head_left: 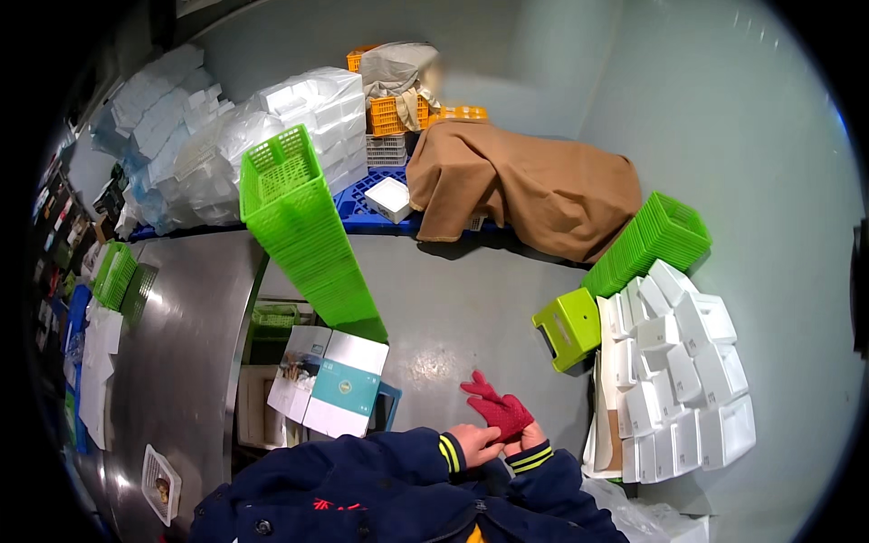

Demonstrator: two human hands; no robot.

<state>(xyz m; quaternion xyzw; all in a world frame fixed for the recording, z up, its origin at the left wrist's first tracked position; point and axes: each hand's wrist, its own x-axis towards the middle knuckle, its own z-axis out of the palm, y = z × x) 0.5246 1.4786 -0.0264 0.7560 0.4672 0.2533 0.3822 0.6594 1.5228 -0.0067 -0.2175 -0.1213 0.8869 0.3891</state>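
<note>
My right hand wears a red knitted glove, fingers pointing up and left. My left hand is bare and grips the cuff of that red glove at my right wrist. Both forearms are in dark blue sleeves with yellow-striped cuffs and meet just in front of my chest, above the grey floor.
A tall leaning stack of green baskets stands ahead on the left by a steel table. Boxes lie under it. A green stool, white foam boxes and another green basket stack stand on the right. A brown cloth covers a pile behind.
</note>
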